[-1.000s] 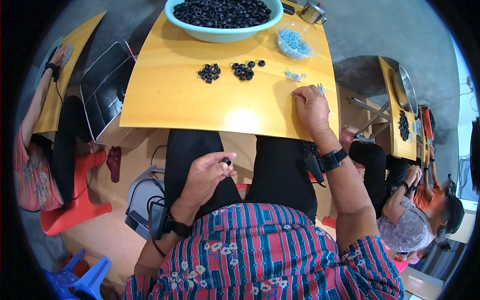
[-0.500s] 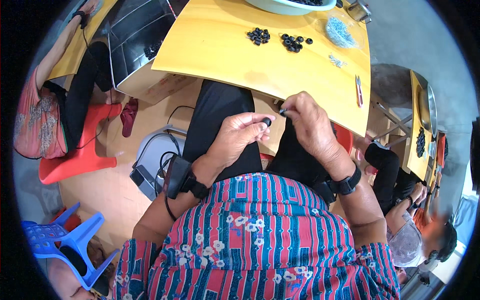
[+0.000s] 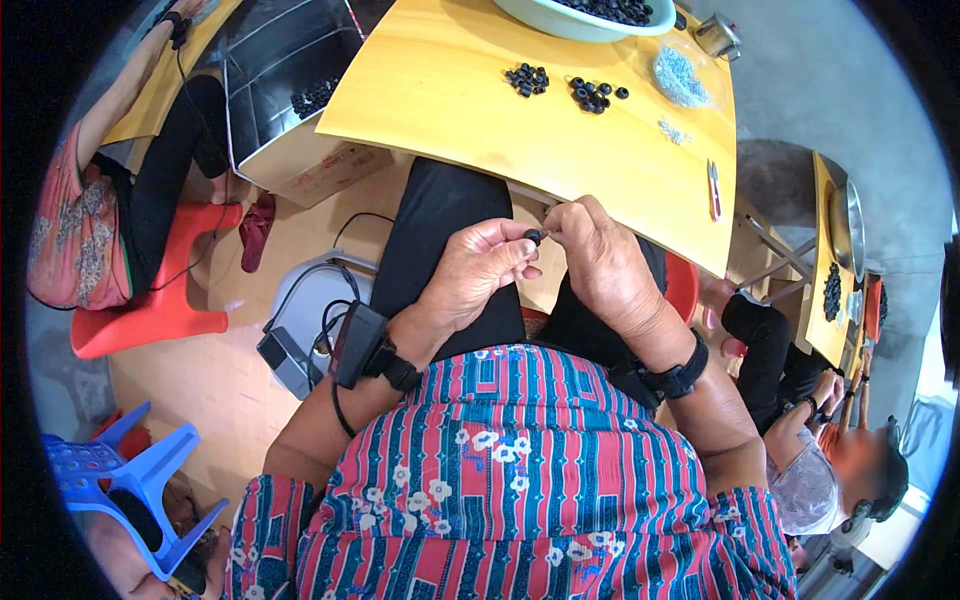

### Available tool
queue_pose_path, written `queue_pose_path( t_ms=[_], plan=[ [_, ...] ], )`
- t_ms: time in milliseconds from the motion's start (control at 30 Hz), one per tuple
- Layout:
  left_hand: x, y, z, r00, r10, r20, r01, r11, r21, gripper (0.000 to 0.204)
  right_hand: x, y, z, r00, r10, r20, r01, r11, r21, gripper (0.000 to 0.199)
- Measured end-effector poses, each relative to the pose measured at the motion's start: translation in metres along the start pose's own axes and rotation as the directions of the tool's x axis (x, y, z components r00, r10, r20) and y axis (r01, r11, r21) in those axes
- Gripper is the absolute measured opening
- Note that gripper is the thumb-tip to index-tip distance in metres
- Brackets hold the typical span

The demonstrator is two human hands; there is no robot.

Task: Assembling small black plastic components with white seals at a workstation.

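Thumb and fingers of my left hand (image 3: 468, 272) pinch a small black cylindrical part (image 3: 533, 237) above my lap, just short of the table edge. My right hand (image 3: 605, 265) is closed, its thumb and forefinger meeting right beside that part. Whatever those right fingertips grip is too small and covered to name. On the yellow table (image 3: 430, 95) ahead lie two small piles of black parts, a left pile (image 3: 526, 79) and a right pile (image 3: 592, 95). Farther right is a scatter of tiny clear pieces (image 3: 674, 132), near a clear container of bluish pieces (image 3: 681, 77).
Red-handled snips (image 3: 714, 190) lie near the table's right edge. At the back stand a pale basin (image 3: 560, 24) of black parts and a metal cup (image 3: 718, 38). A black-lined cardboard box (image 3: 300, 178) adjoins the table's left. People sit on both sides; a blue stool (image 3: 165, 480) is lower left.
My right hand has moved left and slightly down, so its fingertips now meet the black part in my left hand. Before, they were apart, with a small dark bluish thing in the right fingertips.
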State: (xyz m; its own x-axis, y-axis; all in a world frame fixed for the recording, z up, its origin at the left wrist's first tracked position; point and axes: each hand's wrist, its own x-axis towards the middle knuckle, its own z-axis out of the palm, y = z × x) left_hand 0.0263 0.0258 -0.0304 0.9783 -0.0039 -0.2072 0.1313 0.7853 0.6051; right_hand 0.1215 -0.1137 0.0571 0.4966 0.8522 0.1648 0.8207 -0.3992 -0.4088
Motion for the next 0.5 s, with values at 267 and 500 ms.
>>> queue_pose_path(
  t_ms=[267,500],
  plan=[
    [0.002,-0.001,0.002,1.0,0.012,0.0,-0.012,0.999,-0.035,0.023,0.002,-0.007,0.0,1.0,-0.012,0.014,0.012,0.999,-0.044,0.014],
    [0.003,0.002,0.008,0.998,-0.017,-0.063,0.014,0.998,-0.062,0.022,0.008,-0.017,-0.006,0.998,-0.022,0.063,0.034,0.98,-0.197,0.019]
  ],
)
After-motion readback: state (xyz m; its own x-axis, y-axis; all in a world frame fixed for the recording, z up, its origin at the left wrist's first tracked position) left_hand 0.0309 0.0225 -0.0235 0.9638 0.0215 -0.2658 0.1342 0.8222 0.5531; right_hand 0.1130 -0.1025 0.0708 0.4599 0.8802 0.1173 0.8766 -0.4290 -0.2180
